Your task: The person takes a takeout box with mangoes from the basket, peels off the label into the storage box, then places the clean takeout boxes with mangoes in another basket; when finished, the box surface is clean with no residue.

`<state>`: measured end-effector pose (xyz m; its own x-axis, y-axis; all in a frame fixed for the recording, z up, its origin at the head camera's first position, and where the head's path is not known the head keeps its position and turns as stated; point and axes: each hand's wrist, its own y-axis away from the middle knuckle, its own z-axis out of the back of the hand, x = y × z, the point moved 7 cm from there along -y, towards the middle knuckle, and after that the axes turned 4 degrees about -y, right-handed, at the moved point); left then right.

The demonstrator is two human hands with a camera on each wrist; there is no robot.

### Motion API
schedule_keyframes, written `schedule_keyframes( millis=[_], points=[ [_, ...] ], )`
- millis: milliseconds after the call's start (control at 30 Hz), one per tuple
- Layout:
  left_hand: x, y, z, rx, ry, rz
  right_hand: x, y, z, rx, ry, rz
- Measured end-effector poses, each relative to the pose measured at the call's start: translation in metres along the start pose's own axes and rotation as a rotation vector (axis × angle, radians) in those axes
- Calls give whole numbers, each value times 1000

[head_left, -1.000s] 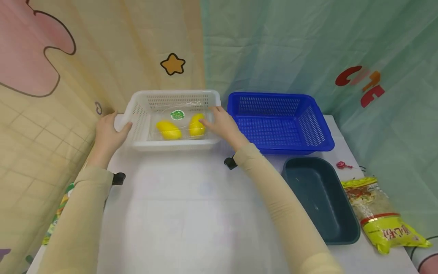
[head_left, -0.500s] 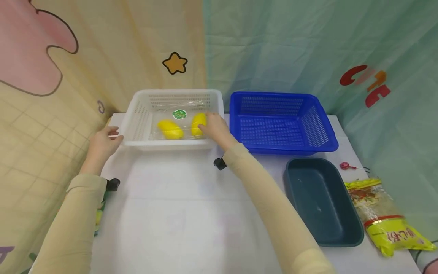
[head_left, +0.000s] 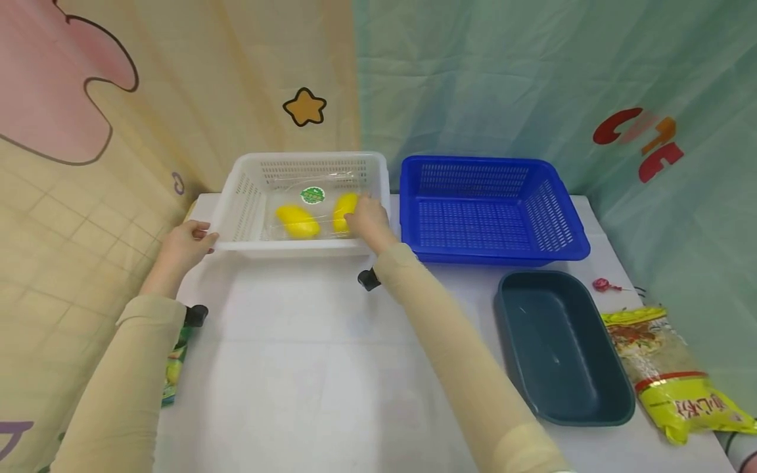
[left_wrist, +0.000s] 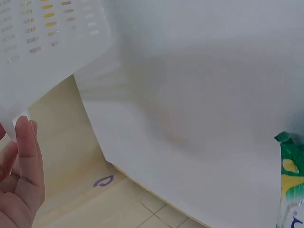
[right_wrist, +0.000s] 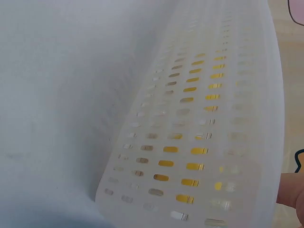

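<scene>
A white basket point(head_left: 284, 245) stands at the back left of the table. Inside it lies a clear plastic pack with two yellow fruits point(head_left: 298, 221) and a green round sticker point(head_left: 313, 195). My left hand point(head_left: 181, 253) holds the basket's front left corner; the left wrist view shows the fingers point(left_wrist: 28, 147) at its rim. Reaching over the basket's right side, my right hand point(head_left: 372, 223) grips the right end of the fruit pack, thumb beside the right fruit. Its fingertips are partly hidden. In the right wrist view the basket wall point(right_wrist: 190, 114) covers most of that hand.
A blue basket point(head_left: 497, 255) stands right of the white one. In front of it are a dark green tub point(head_left: 568, 355), a lollipop point(head_left: 602, 285) and a yellow food bag point(head_left: 680, 387). A green packet point(head_left: 176, 368) lies by the left forearm. Curtains border the table.
My right hand has moved left from the basket's right rim to the fruit pack. My left hand has come down from the left side to the front left corner.
</scene>
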<state>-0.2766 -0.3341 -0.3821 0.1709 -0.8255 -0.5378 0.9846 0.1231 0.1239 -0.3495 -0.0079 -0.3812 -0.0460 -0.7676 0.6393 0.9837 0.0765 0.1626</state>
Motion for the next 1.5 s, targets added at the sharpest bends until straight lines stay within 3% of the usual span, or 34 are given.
schedule_keyframes(
  millis=[133, 300, 600, 900, 1067, 1233, 1367, 1500],
  points=[
    [4, 0, 0, 1, 42, 25, 0, 1, -3, -19, -81, -38],
    [4, 0, -2, -8, 84, 41, -2, 1, -4, -37, -92, -60],
    [1, -1, -2, -23, 39, 49, -2, 1, 13, -7, -87, -62],
    [-1, 0, 1, -39, 31, 45, -11, 17, 59, 110, -388, -97],
    [-2, 3, -2, -40, 48, 63, -31, 49, 94, 235, -413, -73],
    [0, 1, -4, -47, 51, 68, -70, 98, 119, 340, -376, -36],
    [1, 0, -5, -45, 49, 69, -104, 143, 122, 395, -380, -9],
    [1, -2, -5, -57, 57, 72, -133, 181, 111, 413, -423, -8]
  ],
)
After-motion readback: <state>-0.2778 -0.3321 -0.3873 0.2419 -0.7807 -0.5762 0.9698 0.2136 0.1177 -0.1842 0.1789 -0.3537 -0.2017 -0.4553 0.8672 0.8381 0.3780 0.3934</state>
